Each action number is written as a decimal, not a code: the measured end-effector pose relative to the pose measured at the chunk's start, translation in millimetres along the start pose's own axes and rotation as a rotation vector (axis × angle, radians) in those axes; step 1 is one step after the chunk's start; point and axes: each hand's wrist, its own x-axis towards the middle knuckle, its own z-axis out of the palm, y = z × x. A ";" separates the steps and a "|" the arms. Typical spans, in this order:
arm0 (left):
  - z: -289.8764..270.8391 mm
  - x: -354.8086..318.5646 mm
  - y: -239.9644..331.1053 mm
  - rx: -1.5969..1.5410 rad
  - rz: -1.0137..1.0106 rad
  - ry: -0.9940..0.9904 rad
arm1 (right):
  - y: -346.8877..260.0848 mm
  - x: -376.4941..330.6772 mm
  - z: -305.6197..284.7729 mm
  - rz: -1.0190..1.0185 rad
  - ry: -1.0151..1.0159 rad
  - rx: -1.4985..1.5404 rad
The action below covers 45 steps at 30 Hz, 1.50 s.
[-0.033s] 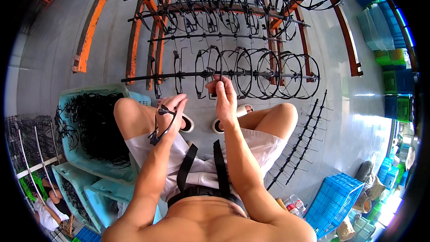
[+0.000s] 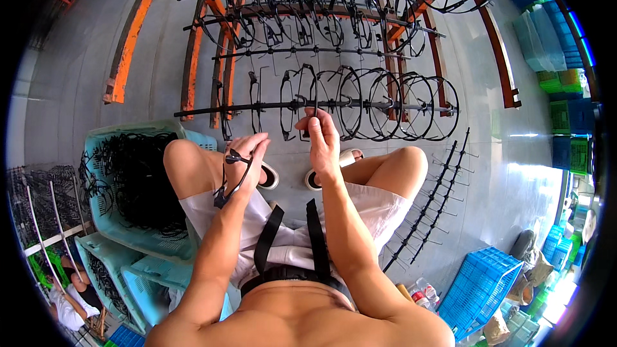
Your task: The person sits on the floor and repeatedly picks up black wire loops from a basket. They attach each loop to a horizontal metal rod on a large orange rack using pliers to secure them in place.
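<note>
My left hand [image 2: 249, 149] is closed around a thin black curved part [image 2: 222, 198] with thicker ends, which hangs down along my wrist. Just beyond it runs a long black rod [image 2: 205, 112] carrying several thin black frames, some nearly round. With thumb and fingers, my right hand [image 2: 323, 141] pinches the lower end of one black frame [image 2: 314, 78] near the rod's middle. How that frame meets the rod is partly hidden by my fingers.
An orange rack [image 2: 128, 45] full of black frames stands ahead. A pale teal crate [image 2: 99, 209] of black parts sits at left, other crates behind it. On the right floor lie bare spiked rods [image 2: 430, 202] and a blue crate [image 2: 479, 289]. Another person [image 2: 67, 305] sits far left.
</note>
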 end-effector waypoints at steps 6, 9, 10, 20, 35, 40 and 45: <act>-0.5 14.0 4.8 -0.010 0.048 0.044 | 7.1 -17.0 -2.6 -0.095 0.033 -0.108; 1.0 18.4 6.3 -0.073 0.022 0.062 | 16.0 -20.9 -1.1 -0.078 0.086 -0.031; 2.6 17.9 3.7 -0.083 0.029 0.081 | 18.3 -22.3 -2.3 -0.067 0.092 -0.035; -1.6 17.7 6.7 -0.066 0.050 0.034 | 19.0 -24.7 17.3 -0.029 0.164 0.136; -82.5 -3.3 52.7 -0.195 0.187 -0.285 | -70.5 -74.1 51.3 0.194 -0.597 0.120; -78.5 -26.4 43.8 -0.754 0.097 -0.344 | -67.7 -74.7 25.7 0.241 -0.563 0.185; -120.2 -67.2 62.9 -0.443 0.034 -0.098 | -76.7 -67.8 -15.1 0.108 -0.455 0.322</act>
